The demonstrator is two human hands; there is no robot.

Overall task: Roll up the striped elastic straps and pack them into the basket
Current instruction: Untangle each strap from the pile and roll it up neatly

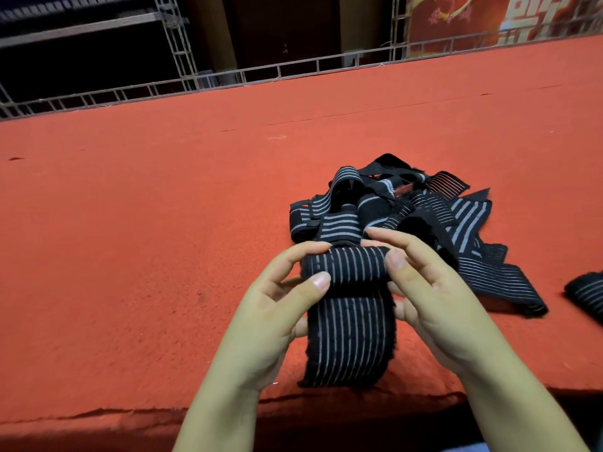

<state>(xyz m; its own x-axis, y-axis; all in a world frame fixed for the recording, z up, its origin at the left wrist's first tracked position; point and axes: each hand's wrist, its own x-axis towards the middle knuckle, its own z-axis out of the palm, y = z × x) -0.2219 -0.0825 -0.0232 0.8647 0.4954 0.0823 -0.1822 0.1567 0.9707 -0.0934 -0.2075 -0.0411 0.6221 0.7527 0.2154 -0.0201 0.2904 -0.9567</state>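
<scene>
The left hand and right hand pinch one partly rolled black white-striped elastic strap at centre frame. One tangled pile of matching straps lies behind it. One more strap lies at the right edge.

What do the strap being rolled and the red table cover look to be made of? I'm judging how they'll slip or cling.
Strap: seemingly woven elastic fabric, matte black with pale lengthwise stripes; its edges look fuzzy and frayed, and it curls softly into a roll between the left hand and right hand.

Red table cover: probably felt or short-pile carpet, matte and slightly nappy, with loose threads.
</scene>
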